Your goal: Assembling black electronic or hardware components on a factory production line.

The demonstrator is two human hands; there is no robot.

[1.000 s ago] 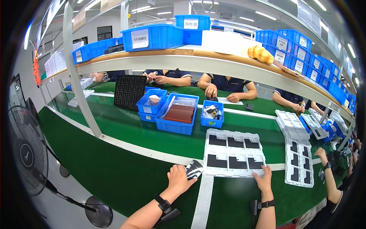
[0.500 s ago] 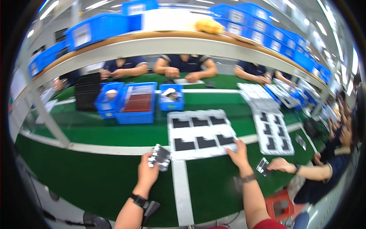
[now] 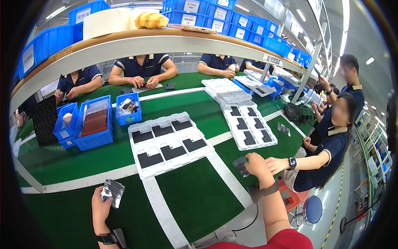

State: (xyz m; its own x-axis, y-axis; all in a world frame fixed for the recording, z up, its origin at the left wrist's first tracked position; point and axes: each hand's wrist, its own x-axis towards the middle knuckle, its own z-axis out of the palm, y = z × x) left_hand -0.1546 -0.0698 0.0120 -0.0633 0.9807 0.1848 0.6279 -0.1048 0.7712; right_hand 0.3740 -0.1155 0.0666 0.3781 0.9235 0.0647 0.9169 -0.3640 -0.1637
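Observation:
In my left hand (image 3: 101, 209), at the near left, is a small stack of flat dark pieces (image 3: 112, 192) with shiny silvery film, gripped between thumb and fingers. My right hand (image 3: 258, 166) reaches far to the right, its fingers closed on the edge of a thin dark flat piece (image 3: 240, 167). A co-worker's hand (image 3: 275, 165) meets mine there; whether it also touches that piece is hidden. Between my hands lies a white plastic tray (image 3: 163, 142) with two rows of black L-shaped pieces (image 3: 173, 152) in its pockets.
A second white tray (image 3: 244, 129) holds similar black pieces, with stacked trays (image 3: 226, 91) behind it. Blue bins (image 3: 94, 139) stand at the left. A shelf (image 3: 137, 46) spans the bench. The co-worker sits at the right; a clear-wrapped piece (image 3: 284, 129) lies nearby.
My view has turned right. My right hand has left the tray's edge and moved right to the dark piece by the co-worker's hand. My left hand still holds its stack.

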